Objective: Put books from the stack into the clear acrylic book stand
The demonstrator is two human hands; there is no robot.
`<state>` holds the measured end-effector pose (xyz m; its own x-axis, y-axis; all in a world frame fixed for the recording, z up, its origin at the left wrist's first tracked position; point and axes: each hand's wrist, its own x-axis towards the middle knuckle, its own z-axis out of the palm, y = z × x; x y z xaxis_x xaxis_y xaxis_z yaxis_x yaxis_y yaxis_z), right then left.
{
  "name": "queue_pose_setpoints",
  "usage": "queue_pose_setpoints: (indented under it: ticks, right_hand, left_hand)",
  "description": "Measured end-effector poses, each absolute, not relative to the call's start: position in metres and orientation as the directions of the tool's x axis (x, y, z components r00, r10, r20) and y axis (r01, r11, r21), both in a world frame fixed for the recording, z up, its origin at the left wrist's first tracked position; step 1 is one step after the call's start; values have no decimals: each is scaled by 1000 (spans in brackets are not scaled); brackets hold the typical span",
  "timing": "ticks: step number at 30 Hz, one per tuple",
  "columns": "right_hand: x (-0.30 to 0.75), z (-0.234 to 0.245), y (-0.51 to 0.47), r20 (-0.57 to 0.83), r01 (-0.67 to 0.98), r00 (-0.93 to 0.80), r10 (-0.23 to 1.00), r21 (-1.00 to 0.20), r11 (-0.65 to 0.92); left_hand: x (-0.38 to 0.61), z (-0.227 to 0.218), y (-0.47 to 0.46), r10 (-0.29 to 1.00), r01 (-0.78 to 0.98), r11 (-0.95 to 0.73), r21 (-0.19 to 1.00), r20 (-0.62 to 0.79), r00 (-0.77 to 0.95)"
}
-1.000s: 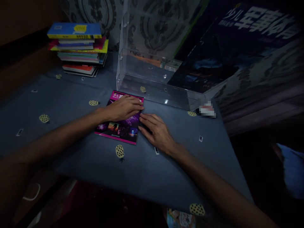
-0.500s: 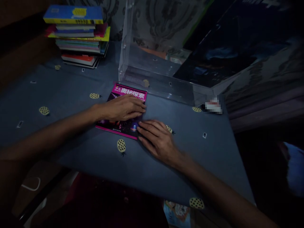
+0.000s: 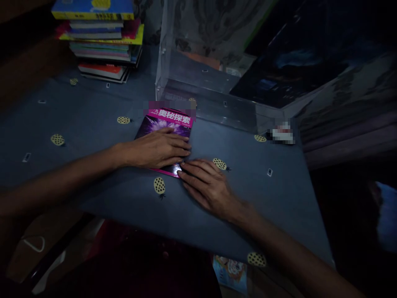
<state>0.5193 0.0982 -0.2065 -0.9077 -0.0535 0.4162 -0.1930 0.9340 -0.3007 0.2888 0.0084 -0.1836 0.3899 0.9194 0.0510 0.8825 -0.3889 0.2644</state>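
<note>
A thin book (image 3: 169,125) with a purple and magenta cover and white Chinese title letters lies on the cloth-covered table. My left hand (image 3: 161,149) rests flat across the middle of its cover, fingers stretched to the right and hiding part of the picture. At the book's lower right corner is my right hand (image 3: 206,182), palm down, its long fingers stretched out and the fingertips touching the edge. Whether a fingertip is under the cover there, I cannot tell. Light glints on the cover by that corner.
A tall pile of books (image 3: 105,49) stands at the back left. Behind the book is a clear plastic box (image 3: 217,111) with a dark picture panel (image 3: 279,70). A small blurred object (image 3: 281,133) sits near the right edge of the blue-grey tablecloth (image 3: 102,182) with pineapple prints.
My left hand has slid slightly down the cover, uncovering more of the purple picture near the title. My right hand stays by the lower right corner, where the cover now shines. The view has shifted slightly.
</note>
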Motion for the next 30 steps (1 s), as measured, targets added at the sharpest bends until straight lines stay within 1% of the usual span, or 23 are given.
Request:
queue_pose_setpoints:
  ticks: [5, 10, 12, 15, 20, 26, 30]
  right_hand:
    - [519, -208, 97, 444, -199, -894, -60, -274, 941]
    - [524, -210, 96, 449, -220, -888, -99, -225, 949]
    - [525, -211, 95, 455, -227, -884, -104, -224, 948]
    - [526, -211, 95, 461, -226, -882, -100, -228, 947]
    - [525, -212, 94, 482, -242, -870, -106, -229, 943]
    - [524, -212, 94, 514, -244, -855, -61, -296, 924]
    - [523, -212, 96, 550, -264, -835, -34, -345, 901]
  left_hand:
    - [293, -184, 1, 921, 890, -384, 247, 34, 388]
    - [298, -185, -15, 917, 877, -395, 274, 60, 395]
    - [303, -187, -24, 921, 880, -385, 279, 62, 383]
    - [311, -191, -33, 936, 902, -350, 253, 67, 345]
    - [315, -198, -35, 925, 915, -374, 151, 126, 357]
    - [319, -208, -38, 881, 913, -402, -67, 245, 405]
    - [319, -213, -40, 855, 902, -414, -119, 290, 431]
